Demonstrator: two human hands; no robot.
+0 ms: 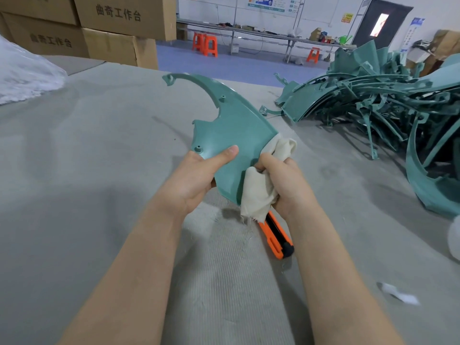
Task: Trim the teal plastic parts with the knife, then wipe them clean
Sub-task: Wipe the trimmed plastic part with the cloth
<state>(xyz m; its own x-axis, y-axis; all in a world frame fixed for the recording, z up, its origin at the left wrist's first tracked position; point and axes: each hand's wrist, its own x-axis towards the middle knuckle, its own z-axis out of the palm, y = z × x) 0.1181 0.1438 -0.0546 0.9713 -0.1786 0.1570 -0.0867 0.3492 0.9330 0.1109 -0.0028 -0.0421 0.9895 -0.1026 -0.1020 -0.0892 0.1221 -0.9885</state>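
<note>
My left hand [196,180] clamps the teal part [231,125] low, steadying it above the table [99,145], so my right hand [286,183], fisted round the cloth [261,192], can wipe its rim; the knife [276,237] lies beneath.

A teal plastic part [231,125], a flat curved panel with a long hooked tip and small moulded bosses, is held tilted above the counter [99,145], gripped at its lower edge by the left hand [196,178]. An off-white cloth [261,188], bunched in the right hand [286,183], presses against the panel's right edge. An orange and black knife [276,235] lies on the counter just below, its far end hidden by the cloth. A tangled pile of teal parts [361,100] lies at the right.
</note>
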